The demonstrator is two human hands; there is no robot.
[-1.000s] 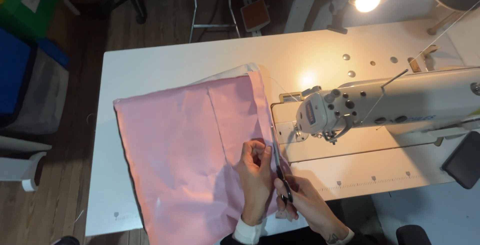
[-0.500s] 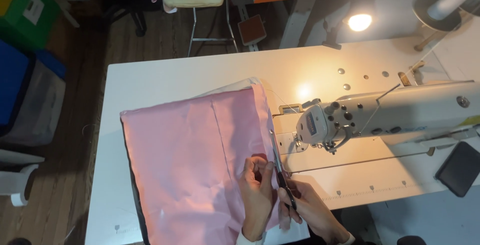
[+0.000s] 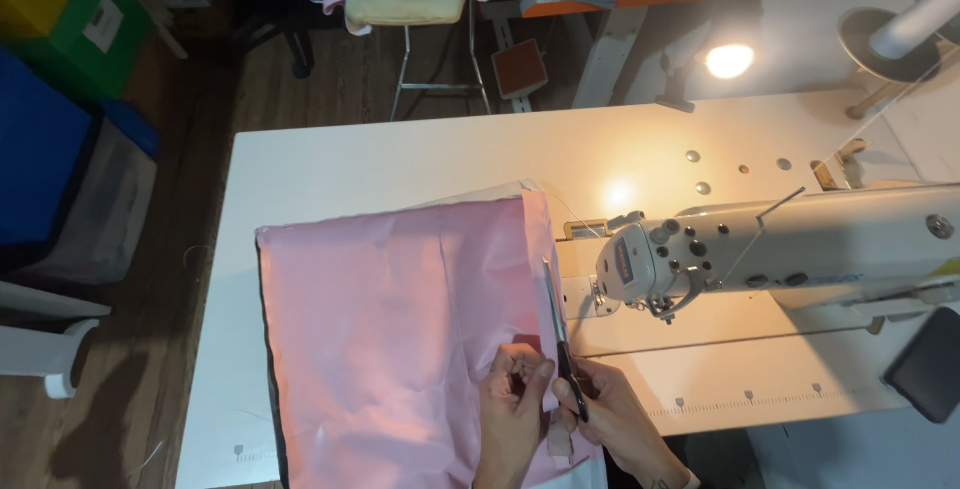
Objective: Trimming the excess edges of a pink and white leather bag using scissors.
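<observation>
A large sheet of pink fabric (image 3: 390, 329) lies flat on the white sewing table (image 3: 400, 169), its right edge beside the sewing machine (image 3: 760, 249). My left hand (image 3: 512, 404) presses down on the fabric near its right edge, fingers curled. My right hand (image 3: 612, 419) holds a pair of dark-handled scissors (image 3: 560, 339), whose long blades point away from me along the fabric's right edge.
A lit lamp (image 3: 728, 57) shines over the machine. A stool (image 3: 405, 11) piled with cloth stands behind the table. Blue, green and yellow bins (image 3: 60, 119) sit on the wooden floor at the left. A dark object (image 3: 925, 364) lies at the table's right edge.
The view has shifted, so the table and fabric sit lower in the frame. Both hands stay at the fabric's right edge with the scissors, and the blades reach slightly farther along that edge.
</observation>
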